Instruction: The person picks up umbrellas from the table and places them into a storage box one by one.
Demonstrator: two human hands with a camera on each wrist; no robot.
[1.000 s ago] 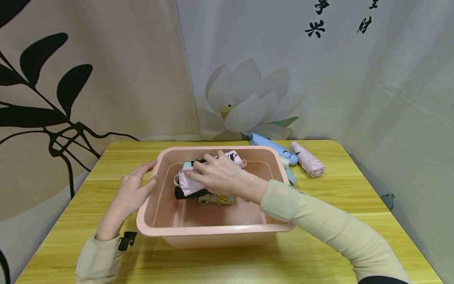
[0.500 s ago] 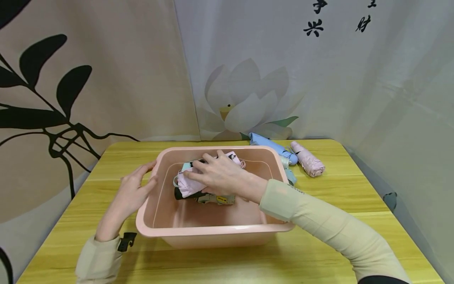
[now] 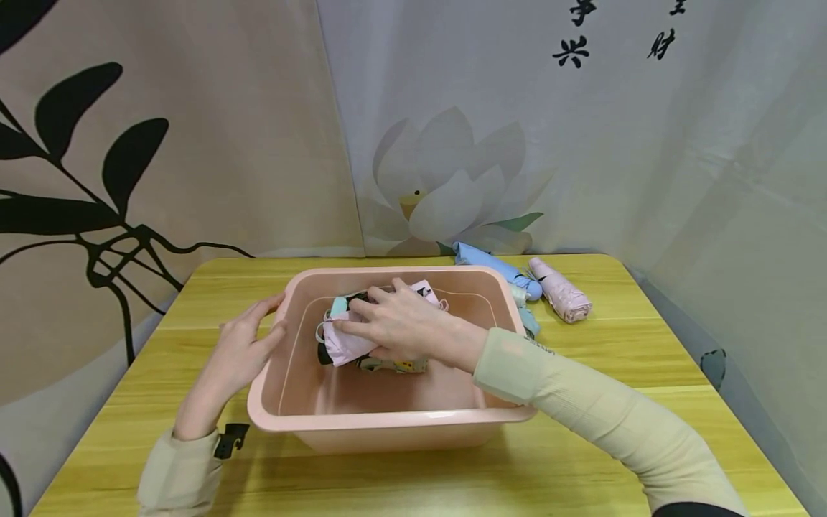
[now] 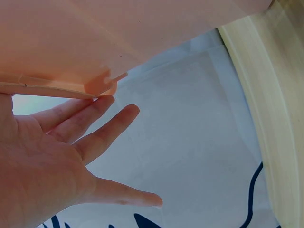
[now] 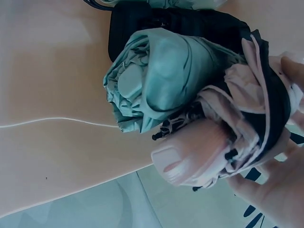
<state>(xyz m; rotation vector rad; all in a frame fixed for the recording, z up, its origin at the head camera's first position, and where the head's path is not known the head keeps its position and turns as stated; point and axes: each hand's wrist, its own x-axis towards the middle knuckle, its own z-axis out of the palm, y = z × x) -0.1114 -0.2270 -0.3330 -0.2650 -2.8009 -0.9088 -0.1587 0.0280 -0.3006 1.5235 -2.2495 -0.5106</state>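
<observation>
A pink plastic tub (image 3: 388,421) stands on the table with several folded umbrellas inside. My right hand (image 3: 403,323) reaches into it and grips a lilac-pink folding umbrella (image 3: 349,341) lying on top of the pile. In the right wrist view, the glossy pink handle (image 5: 190,152) of that umbrella points out of the hand. Beside it lie a teal umbrella (image 5: 166,71) and a black one (image 5: 180,21). An olive patterned umbrella (image 3: 390,365) is partly hidden underneath. My left hand (image 3: 248,345) rests against the tub's left rim, with straight, spread fingers (image 4: 107,135) outside it.
Behind the tub's right back corner lie a blue umbrella (image 3: 494,269), a lilac one (image 3: 561,289) and a pale teal one (image 3: 530,321), which the tub partly hides. A printed cloth (image 3: 226,143) hangs behind the wooden table (image 3: 614,352).
My right hand has turned slightly, and the near end of the lilac-pink umbrella has shifted a little towards me. More of the teal umbrella shows. My left hand and the tub have stayed in place.
</observation>
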